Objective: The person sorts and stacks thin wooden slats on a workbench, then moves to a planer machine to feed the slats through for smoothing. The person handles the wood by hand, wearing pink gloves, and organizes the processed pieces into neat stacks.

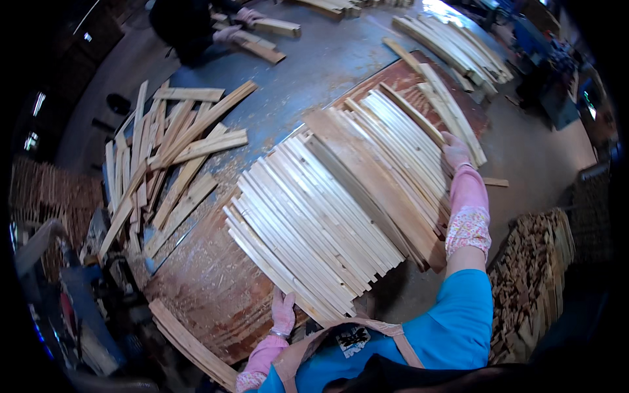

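A broad row of pale wooden strips (pixel 308 216) lies side by side on the brown worktable. At the row's far right end, my right hand (pixel 457 152), in a pink glove, closes on the near end of a wooden strip (pixel 411 112). That strip lies slightly apart from the row. By the row's left end is my left hand (pixel 284 314), also gloved in pink. Its fingers are stretched out beside the nearest strips, and no piece shows in its grasp. Across the row lie a wider brown board (pixel 383 190) and a greyish strip beside it.
Loose wooden slats (pixel 177 147) are heaped on the blue-grey table (pixel 282 72) at left. Beyond it, a co-worker's gloved hands (pixel 229 34) handle wood pieces. More strips (pixel 452 49) lie at far right. Stacked offcuts (pixel 531 275) stand right of me; long boards (pixel 190 344) lie at lower left.
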`<state>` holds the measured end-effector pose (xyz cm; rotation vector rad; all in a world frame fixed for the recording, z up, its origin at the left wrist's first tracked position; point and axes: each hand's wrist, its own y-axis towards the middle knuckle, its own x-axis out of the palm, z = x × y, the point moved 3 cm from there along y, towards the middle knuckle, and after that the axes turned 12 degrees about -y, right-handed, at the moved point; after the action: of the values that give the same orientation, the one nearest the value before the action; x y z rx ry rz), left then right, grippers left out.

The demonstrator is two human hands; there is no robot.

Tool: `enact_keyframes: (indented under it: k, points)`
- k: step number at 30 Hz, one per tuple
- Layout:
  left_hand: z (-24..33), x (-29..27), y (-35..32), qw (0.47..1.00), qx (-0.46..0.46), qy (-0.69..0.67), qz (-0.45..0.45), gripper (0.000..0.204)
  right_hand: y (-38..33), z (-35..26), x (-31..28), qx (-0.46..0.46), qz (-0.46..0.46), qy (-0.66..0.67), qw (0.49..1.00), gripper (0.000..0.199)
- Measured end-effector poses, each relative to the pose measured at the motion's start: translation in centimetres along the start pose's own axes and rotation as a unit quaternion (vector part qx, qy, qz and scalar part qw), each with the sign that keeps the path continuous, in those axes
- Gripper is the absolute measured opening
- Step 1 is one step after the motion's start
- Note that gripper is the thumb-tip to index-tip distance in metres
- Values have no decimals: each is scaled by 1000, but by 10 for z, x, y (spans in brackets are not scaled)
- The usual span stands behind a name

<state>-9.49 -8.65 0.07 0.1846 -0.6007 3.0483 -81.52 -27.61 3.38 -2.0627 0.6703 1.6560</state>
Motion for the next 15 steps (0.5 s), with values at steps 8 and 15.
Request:
enact_keyframes:
  k: [8, 15]
  points:
    - [20, -61, 47, 971, -35, 237, -6, 48, -1, 38, 39, -10, -97, 0, 995, 64]
    - [120, -209, 234, 860, 195, 438, 172, 57, -154, -109, -46, -184, 104, 141, 967, 44]
